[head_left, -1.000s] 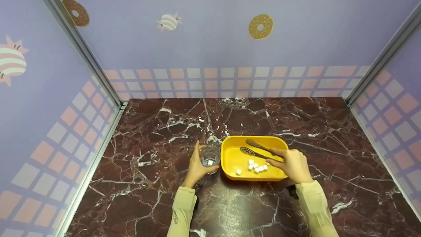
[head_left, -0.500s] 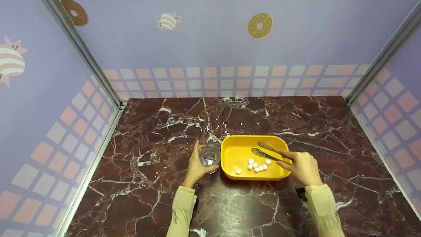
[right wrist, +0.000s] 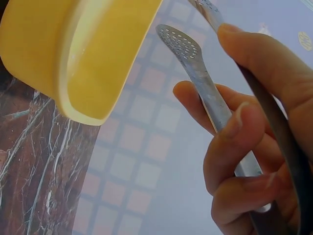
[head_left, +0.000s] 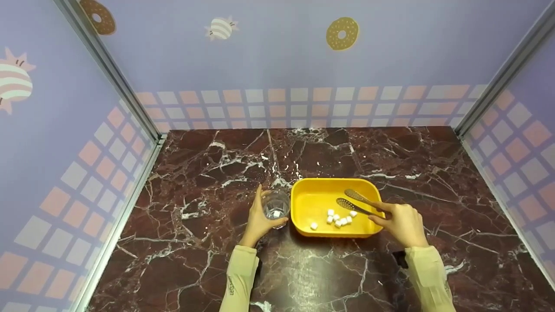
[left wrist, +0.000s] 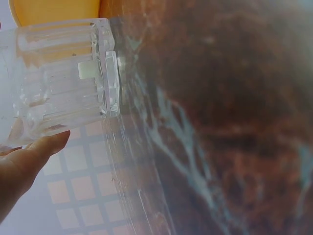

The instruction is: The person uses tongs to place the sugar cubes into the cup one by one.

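My left hand (head_left: 260,216) holds a clear drinking glass (head_left: 276,203) upright on the table, thumb on the near side and fingers round the far side. One small white cube (left wrist: 88,69) lies at the bottom of the glass. With my right hand (head_left: 403,221) I grip metal tongs (right wrist: 210,98) between thumb and fingers; their perforated tips are spread, with nothing between them. The tongs hang over the right part of a yellow plastic basin (head_left: 299,229). Several small white cubes (head_left: 338,223) lie on the basin's floor, mostly clustered, one apart on the left.
The basin stands just right of the glass on a dark red marbled table (head_left: 208,268). White crumbs (head_left: 297,167) are scattered behind the glass. Lilac printed walls (head_left: 277,56) enclose the table at the back and both sides.
My right hand has drawn the tongs back to the right, away from the basin's middle. The left hand and the glass have stayed in place.
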Demonstrator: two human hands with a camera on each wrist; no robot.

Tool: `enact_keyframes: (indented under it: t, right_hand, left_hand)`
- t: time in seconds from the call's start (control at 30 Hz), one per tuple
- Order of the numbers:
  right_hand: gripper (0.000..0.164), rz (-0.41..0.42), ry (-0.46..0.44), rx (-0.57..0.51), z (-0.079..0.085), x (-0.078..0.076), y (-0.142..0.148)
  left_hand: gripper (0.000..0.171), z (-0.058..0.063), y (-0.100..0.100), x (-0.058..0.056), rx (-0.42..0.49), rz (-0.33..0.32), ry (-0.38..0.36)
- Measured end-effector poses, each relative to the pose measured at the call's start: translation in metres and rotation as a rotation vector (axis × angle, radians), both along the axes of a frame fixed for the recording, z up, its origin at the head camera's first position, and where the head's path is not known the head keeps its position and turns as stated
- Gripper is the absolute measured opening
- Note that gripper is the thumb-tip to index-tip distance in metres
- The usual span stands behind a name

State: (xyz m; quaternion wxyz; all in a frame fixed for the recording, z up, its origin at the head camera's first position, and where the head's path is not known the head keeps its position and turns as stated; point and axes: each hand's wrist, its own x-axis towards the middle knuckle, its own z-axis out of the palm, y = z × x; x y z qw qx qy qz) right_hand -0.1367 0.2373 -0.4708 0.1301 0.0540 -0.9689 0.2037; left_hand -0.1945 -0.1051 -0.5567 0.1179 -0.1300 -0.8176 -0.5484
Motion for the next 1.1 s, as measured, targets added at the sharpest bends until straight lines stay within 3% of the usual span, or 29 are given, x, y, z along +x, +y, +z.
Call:
enact_keyframes:
  t: [0.77, 1.1]
  right_hand:
    - [0.032, -0.014, -0.047, 0.054, -0.010, -0.001, 0.007]
    - [0.026, -0.027, -0.076, 0.119, -0.013, -0.005, 0.005]
  left_hand:
    - [0.116, -0.001, -0.002, 0.000, -0.032, 0.008, 0.057]
    - [0.117, 0.001, -0.001, 0.000, -0.038, 0.013, 0.003]
